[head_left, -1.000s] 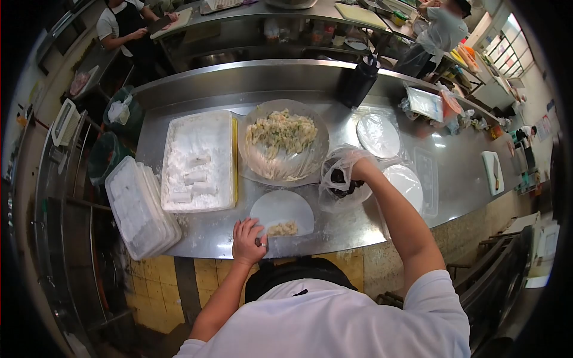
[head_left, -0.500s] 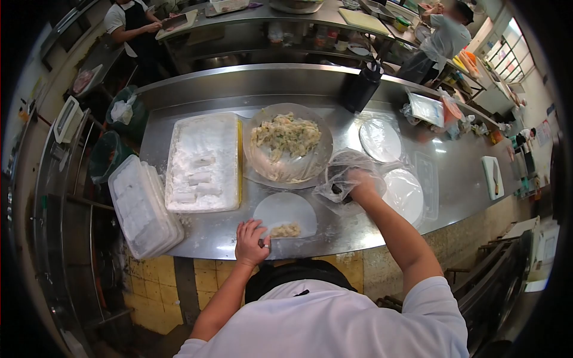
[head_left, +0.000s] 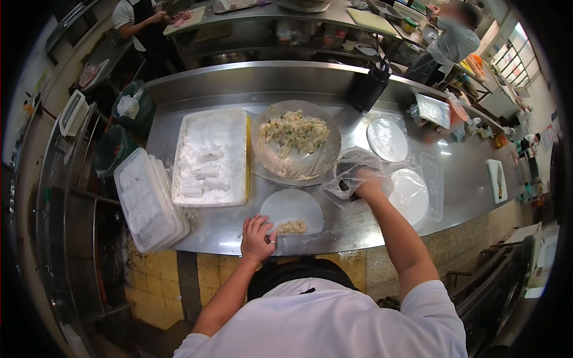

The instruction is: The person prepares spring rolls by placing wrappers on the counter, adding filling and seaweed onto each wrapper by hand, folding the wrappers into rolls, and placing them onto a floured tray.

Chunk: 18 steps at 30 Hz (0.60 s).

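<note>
A thin round white wrapper [head_left: 291, 207] lies on the steel table with its front edge near me. On its near part sits a small mound of pale chopped filling [head_left: 292, 227]. My left hand [head_left: 258, 237], wearing a ring, rests at the wrapper's left edge, fingers stretched out and holding nothing. My right hand [head_left: 369, 181] reaches into a clear plastic bag [head_left: 346, 160] with something dark in it; its fingers are hidden there. Behind the wrapper stands a wide round bowl [head_left: 267, 161] with a heap of the chopped filling [head_left: 296, 132].
At left is a white-dusted tray [head_left: 209, 134] with several white rolls, beside stacked lidded containers [head_left: 146, 200]. Plastic-covered white rounds [head_left: 409, 194] lie at right. A black bottle [head_left: 371, 86] stands behind, and a knife on a board [head_left: 494, 170] lies far right. Two co-workers stand across the table.
The whole view has shifted slightly, placing things a little further right. My right hand stays in the bag, and my left hand keeps its place by the wrapper.
</note>
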Tool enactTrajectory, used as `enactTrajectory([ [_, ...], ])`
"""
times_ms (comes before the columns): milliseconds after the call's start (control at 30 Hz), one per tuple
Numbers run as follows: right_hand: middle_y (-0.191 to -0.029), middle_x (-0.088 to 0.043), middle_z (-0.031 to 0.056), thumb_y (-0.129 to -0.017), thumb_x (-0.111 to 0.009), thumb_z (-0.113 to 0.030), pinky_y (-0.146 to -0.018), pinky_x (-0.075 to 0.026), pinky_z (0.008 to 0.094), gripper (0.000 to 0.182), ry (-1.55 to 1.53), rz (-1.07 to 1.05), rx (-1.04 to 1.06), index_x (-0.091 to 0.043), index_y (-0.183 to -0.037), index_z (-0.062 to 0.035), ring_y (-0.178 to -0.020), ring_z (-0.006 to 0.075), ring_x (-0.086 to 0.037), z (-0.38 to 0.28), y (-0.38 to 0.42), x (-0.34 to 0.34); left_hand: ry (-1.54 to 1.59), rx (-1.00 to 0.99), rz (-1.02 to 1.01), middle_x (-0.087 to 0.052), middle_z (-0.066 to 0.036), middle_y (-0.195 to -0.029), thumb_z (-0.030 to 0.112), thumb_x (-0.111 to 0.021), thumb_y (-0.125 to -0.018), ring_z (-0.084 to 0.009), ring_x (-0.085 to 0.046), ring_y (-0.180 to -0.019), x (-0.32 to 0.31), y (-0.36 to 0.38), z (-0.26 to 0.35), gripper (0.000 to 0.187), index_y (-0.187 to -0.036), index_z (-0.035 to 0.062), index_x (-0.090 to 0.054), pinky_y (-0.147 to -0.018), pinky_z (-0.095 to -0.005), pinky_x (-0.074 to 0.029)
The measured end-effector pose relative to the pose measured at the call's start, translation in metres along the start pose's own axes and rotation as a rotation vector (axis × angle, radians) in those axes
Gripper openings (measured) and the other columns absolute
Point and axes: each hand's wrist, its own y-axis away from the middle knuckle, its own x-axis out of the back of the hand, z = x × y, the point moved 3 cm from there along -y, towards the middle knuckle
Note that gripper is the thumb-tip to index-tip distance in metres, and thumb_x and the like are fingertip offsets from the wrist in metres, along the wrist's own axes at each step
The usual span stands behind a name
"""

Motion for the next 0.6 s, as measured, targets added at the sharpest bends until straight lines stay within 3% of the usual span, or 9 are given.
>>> enactTrajectory([
  [133,-0.110,-0.081,0.0188,-0.092,-0.073,-0.027,-0.088,-0.064,0.0495,0.024,0.034,0.113,0.006,-0.083,-0.102,-0.0087,-0.100,0.0400,-0.079,0.006,-0.015,-0.021,-0.005,-0.011,0.009,-0.066,-0.009,-0.139,0.021,-0.079,-0.083,-0.0360,-0.057,-0.138,0.000,0.000,-0.001,0.032,-0.114,0.0125,-0.073,-0.125,-0.0596,-0.036],
  [233,-0.112,-0.081,0.0183,-0.092,-0.072,-0.027,-0.090,-0.063,0.0492,0.026,-0.012,0.141,0.146,-0.083,-0.105,-0.0073,-0.104,0.0383,-0.079,0.016,-0.021,-0.020,-0.003,-0.009,0.019,-0.067,-0.010,-0.138,0.021,-0.079,-0.083,-0.0364,-0.058,-0.138,0.001,-0.001,0.001,0.032,-0.113,0.0124,-0.073,-0.124,-0.0599,-0.037],
  [333,-0.109,-0.081,0.0198,-0.093,-0.072,-0.027,-0.088,-0.063,0.0491,0.028,0.014,0.195,0.049,-0.082,-0.103,-0.0037,-0.102,0.0386,-0.079,0.009,-0.003,0.002,-0.003,-0.009,0.027,-0.068,-0.011,-0.136,0.020,-0.079,-0.081,-0.0369,-0.059,-0.137,0.002,-0.001,0.001,0.033,-0.113,0.0122,-0.073,-0.123,-0.0598,-0.038],
  [433,-0.114,-0.078,0.0242,-0.088,-0.074,-0.021,-0.093,-0.061,0.0503,0.029,-0.034,0.079,-0.020,-0.082,-0.110,-0.0035,-0.105,0.0419,-0.076,0.008,0.007,0.017,0.000,-0.011,0.026,-0.068,-0.010,-0.137,0.020,-0.079,-0.082,-0.0365,-0.059,-0.137,0.001,0.000,-0.001,0.033,-0.113,0.0126,-0.073,-0.123,-0.0599,-0.038],
  [533,-0.102,-0.078,0.0254,-0.084,-0.073,-0.016,-0.090,-0.061,0.0510,0.026,-0.182,0.061,0.030,-0.083,-0.105,-0.0028,-0.096,0.0446,-0.076,-0.002,0.056,0.040,0.013,-0.002,0.023,-0.067,-0.009,-0.138,0.021,-0.079,-0.083,-0.0360,-0.058,-0.138,0.001,0.001,-0.001,0.033,-0.115,0.0132,-0.073,-0.124,-0.0602,-0.037],
  [600,-0.092,-0.077,0.0264,-0.084,-0.072,-0.014,-0.085,-0.061,0.0507,0.024,-0.461,0.107,0.169,-0.084,-0.102,-0.0012,-0.090,0.0459,-0.076,-0.019,0.102,0.053,0.019,0.001,0.025,-0.067,-0.009,-0.138,0.021,-0.078,-0.082,-0.0359,-0.058,-0.138,0.003,-0.001,0.000,0.033,-0.114,0.0133,-0.073,-0.124,-0.0602,-0.037],
])
